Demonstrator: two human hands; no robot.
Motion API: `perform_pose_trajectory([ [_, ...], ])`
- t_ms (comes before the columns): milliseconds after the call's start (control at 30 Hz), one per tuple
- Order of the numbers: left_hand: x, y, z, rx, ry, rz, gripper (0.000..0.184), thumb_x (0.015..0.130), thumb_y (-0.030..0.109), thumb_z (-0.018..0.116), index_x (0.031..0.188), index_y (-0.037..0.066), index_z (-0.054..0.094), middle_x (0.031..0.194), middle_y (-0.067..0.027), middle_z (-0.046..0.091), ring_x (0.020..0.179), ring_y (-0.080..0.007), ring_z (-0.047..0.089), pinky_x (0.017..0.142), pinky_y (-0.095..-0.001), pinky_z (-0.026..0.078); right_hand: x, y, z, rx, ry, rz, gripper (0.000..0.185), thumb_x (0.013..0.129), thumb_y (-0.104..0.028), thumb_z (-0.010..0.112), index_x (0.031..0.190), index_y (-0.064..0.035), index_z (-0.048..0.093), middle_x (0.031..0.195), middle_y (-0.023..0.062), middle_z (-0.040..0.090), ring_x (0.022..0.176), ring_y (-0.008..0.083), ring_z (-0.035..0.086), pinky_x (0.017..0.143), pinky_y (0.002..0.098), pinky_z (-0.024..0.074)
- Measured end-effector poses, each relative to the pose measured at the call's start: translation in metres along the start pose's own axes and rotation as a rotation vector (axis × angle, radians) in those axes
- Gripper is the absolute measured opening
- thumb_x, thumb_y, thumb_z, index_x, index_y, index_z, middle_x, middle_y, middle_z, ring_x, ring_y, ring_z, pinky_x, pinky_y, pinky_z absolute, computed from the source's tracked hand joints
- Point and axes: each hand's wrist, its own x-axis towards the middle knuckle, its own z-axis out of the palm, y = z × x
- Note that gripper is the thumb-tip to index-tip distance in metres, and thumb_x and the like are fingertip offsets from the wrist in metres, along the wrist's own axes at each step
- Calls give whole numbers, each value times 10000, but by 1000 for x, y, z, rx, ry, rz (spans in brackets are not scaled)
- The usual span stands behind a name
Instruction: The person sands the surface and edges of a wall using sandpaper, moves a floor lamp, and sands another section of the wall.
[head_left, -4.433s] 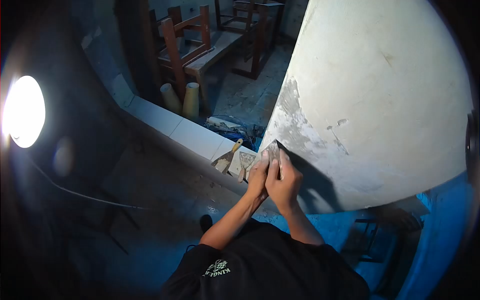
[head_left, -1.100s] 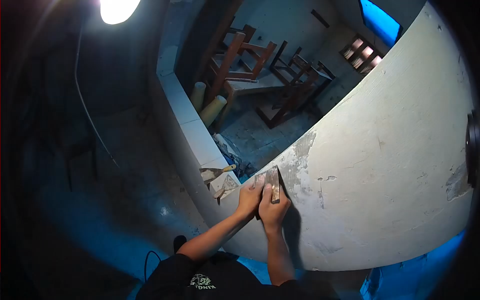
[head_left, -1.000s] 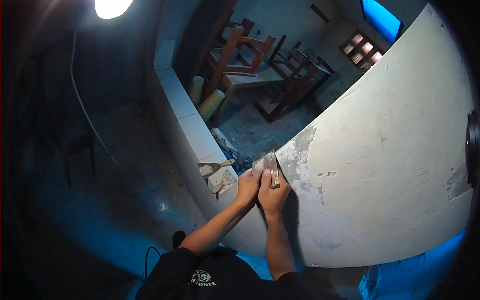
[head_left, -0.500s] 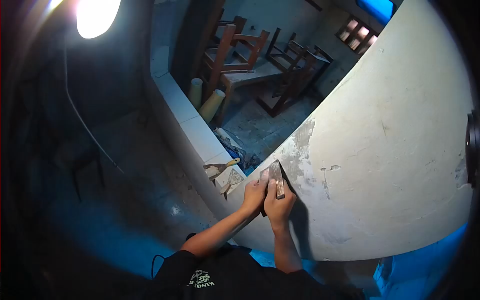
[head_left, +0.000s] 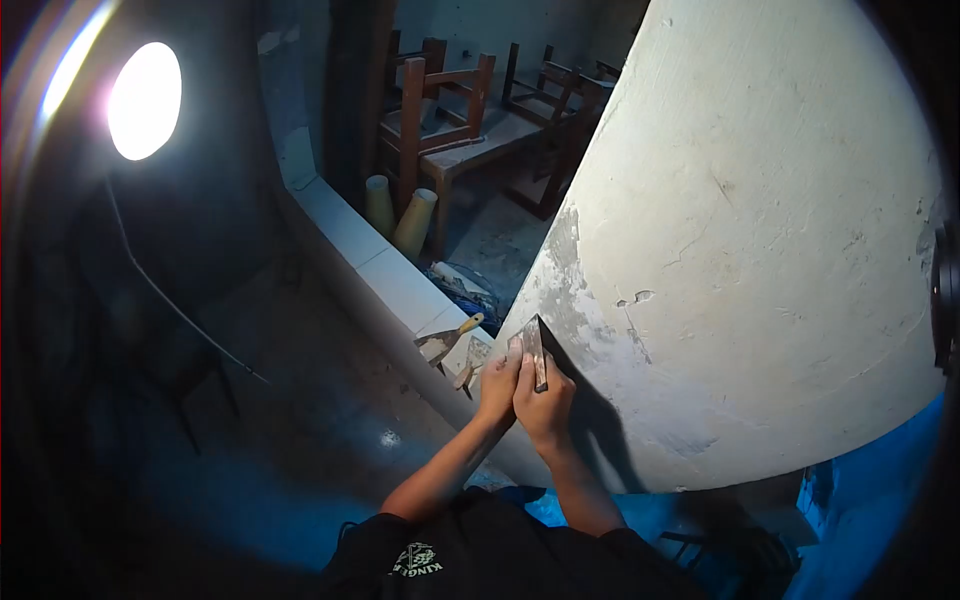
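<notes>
My left hand (head_left: 499,384) and my right hand (head_left: 545,402) are close together, both closed on a flat, grey, smudged metal scraper (head_left: 533,342). Both thumbs lie along its face, while the fingers hide its lower part. The scraper is near the edge of a white plastered wall (head_left: 740,270); whether it touches the wall I cannot tell. Just left of my hands, a putty knife with a yellowish handle (head_left: 471,323) and a second small scraper (head_left: 470,372) rest on the white tiled ledge (head_left: 395,285).
A bright lamp (head_left: 146,100) shines at upper left, with a cable (head_left: 175,300) hanging below it. Beyond the ledge are a table (head_left: 480,150) bearing upturned wooden chairs (head_left: 412,120) and two yellowish cone-shaped objects (head_left: 413,222). Grey patches (head_left: 565,260) mark the wall.
The view has shifted, so the room and ledge appear further left. Both hands still grip the scraper, which is now turned more edge-on to me.
</notes>
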Motion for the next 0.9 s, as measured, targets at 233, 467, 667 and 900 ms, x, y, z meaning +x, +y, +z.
perform_pose_trajectory([
  [233, 4, 4, -3, 329, 25, 343, 473, 960, 421, 501, 783, 0, 623, 702, -29, 599, 628, -108, 555, 555, -275, 446, 7, 4, 5, 9, -33, -25, 158, 860, -113, 563, 813, 31, 606, 691, 240, 601, 677, 434, 606, 547, 443, 476],
  [467, 30, -13, -23, 617, 66, 542, 518, 947, 452, 496, 789, -24, 625, 723, -55, 617, 632, -111, 544, 547, -294, 442, 22, 2, 22, -5, -37, -101, 180, 874, -131, 533, 781, 12, 592, 670, 241, 593, 654, 438, 591, 546, 470, 462],
  [667, -13, 4, 2, -29, 162, 51, 515, 948, 444, 502, 967, -51, 643, 827, -75, 641, 766, -114, 564, 690, -286, 471, 2, -4, 16, 54, 5, -89, 152, 869, -115, 548, 801, 7, 608, 682, 234, 597, 655, 438, 592, 539, 471, 460],
  [900, 20, -4, -13, -7, 68, 89, 490, 961, 442, 483, 856, -15, 626, 740, -53, 613, 651, -97, 552, 575, -262, 457, 15, 8, 22, 14, -125, -42, 149, 870, -105, 544, 839, 24, 612, 725, 252, 603, 679, 442, 594, 576, 456, 473],
])
